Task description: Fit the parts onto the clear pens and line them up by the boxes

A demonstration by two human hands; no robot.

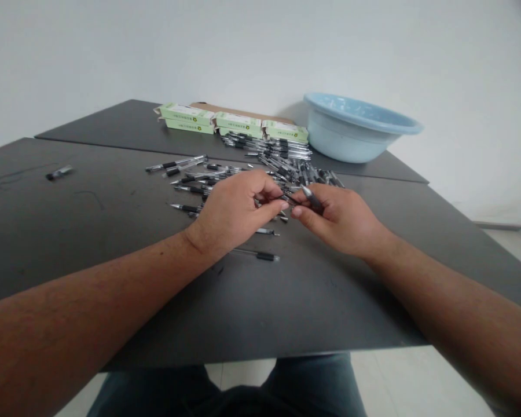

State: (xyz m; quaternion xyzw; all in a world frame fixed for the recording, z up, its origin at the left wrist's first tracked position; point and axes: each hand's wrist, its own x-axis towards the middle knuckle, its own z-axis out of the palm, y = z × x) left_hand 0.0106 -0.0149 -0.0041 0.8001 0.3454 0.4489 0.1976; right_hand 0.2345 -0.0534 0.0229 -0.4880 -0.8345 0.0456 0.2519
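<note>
My left hand (238, 205) is closed in a pinch above the loose pens, at one end of a thin dark rod (290, 198). My right hand (345, 220) pinches the rod's other end, its fingertips close to those of the left. A pen (313, 200) with a dark grip also sits in my right hand, its silvery tip pointing up and away. Whether the rod is a refill or part of a pen is too small to tell. Under and behind the hands lies a scattered heap of clear pens (282, 166) with black grips, partly hidden by my left hand.
Pale green boxes (238, 123) stand in a row at the back, with stacked pens before them. A light blue basin (351, 136) is at the back right. One pen (267, 256) lies nearer me; a small dark-and-clear piece (59, 172) is far left on the dark table (252, 318).
</note>
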